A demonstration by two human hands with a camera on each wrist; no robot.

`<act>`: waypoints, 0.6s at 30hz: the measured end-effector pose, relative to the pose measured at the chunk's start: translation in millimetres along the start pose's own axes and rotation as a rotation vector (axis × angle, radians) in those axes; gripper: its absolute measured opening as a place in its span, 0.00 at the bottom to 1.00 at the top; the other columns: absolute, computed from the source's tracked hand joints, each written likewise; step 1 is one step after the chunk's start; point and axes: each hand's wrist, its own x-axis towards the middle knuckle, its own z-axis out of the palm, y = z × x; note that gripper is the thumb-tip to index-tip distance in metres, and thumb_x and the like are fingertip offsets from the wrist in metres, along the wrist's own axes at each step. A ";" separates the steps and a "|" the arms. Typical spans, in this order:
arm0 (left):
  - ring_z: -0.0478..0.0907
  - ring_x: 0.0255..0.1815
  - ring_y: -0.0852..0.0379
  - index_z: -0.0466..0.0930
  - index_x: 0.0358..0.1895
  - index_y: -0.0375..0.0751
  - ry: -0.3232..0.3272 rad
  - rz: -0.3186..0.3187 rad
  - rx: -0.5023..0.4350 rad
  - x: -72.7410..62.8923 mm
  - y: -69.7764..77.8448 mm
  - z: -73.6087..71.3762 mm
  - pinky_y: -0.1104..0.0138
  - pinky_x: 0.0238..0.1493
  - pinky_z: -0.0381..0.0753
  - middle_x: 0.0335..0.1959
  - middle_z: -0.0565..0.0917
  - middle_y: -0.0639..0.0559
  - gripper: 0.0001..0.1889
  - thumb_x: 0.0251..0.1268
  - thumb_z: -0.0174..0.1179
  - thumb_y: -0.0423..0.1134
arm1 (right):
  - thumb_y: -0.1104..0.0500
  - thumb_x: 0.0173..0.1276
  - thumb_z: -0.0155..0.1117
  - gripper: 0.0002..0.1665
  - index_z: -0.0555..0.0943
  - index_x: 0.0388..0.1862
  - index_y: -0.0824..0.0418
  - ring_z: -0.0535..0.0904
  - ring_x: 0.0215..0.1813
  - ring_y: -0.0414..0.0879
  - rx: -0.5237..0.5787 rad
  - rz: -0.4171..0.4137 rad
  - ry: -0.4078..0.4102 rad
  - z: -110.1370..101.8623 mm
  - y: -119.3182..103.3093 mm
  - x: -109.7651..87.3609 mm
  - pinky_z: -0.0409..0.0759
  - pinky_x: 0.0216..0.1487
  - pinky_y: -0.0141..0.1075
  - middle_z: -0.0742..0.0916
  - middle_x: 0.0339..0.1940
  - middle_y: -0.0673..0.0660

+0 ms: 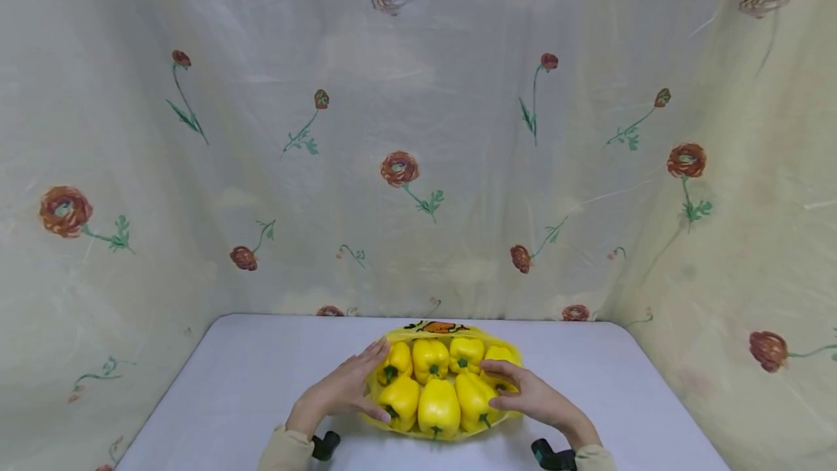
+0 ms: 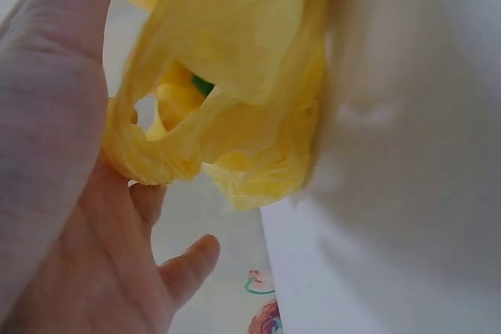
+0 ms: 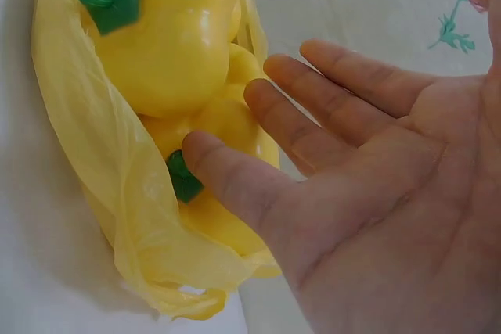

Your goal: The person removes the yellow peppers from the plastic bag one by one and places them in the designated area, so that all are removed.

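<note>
Several yellow bell peppers [image 1: 439, 408] with green stems lie in two rows in a thin yellow plastic bag [image 1: 408, 334], spread wide on the table. My left hand [image 1: 345, 388] is at the bag's left side, fingers extended along the edge and thumb over the near left pepper. In the left wrist view, a loop of the bag [image 2: 129, 154] lies against that hand. At the right side, my right hand [image 1: 538, 397] has its fingers loosely extended over the peppers. Its thumb is close to a pepper stem [image 3: 185, 177] in the right wrist view.
The bag rests on a white table [image 1: 275, 355] with rounded far corners. A pale floral curtain [image 1: 458, 93] hangs behind the table and along both sides. Dark wrist devices [image 1: 325, 446] show below the hands.
</note>
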 end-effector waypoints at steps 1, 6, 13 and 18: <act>0.42 0.80 0.45 0.42 0.78 0.43 0.000 0.004 -0.001 -0.6 -0.6 0.6 0.40 0.75 0.49 0.80 0.42 0.47 0.64 0.41 0.68 0.68 | 0.52 0.68 0.64 0.40 0.62 0.73 0.66 0.61 0.73 0.65 0.004 0.002 -0.003 0.4 0.4 0.6 0.58 0.72 0.62 0.68 0.73 0.67; 0.42 0.80 0.46 0.41 0.78 0.45 0.008 0.022 0.006 -1.9 -4.5 4.2 0.39 0.74 0.49 0.80 0.41 0.48 0.63 0.42 0.67 0.68 | 0.52 0.67 0.65 0.41 0.61 0.73 0.65 0.58 0.75 0.64 0.013 0.008 -0.010 1.0 2.3 2.3 0.56 0.74 0.61 0.67 0.74 0.67; 0.42 0.80 0.46 0.43 0.78 0.49 0.025 0.023 0.082 -2.4 -6.7 10.1 0.40 0.74 0.51 0.80 0.40 0.48 0.64 0.38 0.69 0.69 | 0.50 0.66 0.66 0.41 0.62 0.73 0.63 0.60 0.74 0.63 -0.009 0.020 -0.020 1.6 0.8 1.0 0.57 0.72 0.63 0.68 0.73 0.65; 0.43 0.80 0.46 0.44 0.78 0.51 0.020 0.007 0.090 -3.3 -6.2 12.4 0.38 0.73 0.53 0.80 0.41 0.50 0.63 0.38 0.69 0.69 | 0.50 0.66 0.66 0.41 0.63 0.73 0.62 0.60 0.74 0.64 -0.027 0.021 -0.023 1.8 -1.5 -0.7 0.57 0.72 0.64 0.68 0.73 0.66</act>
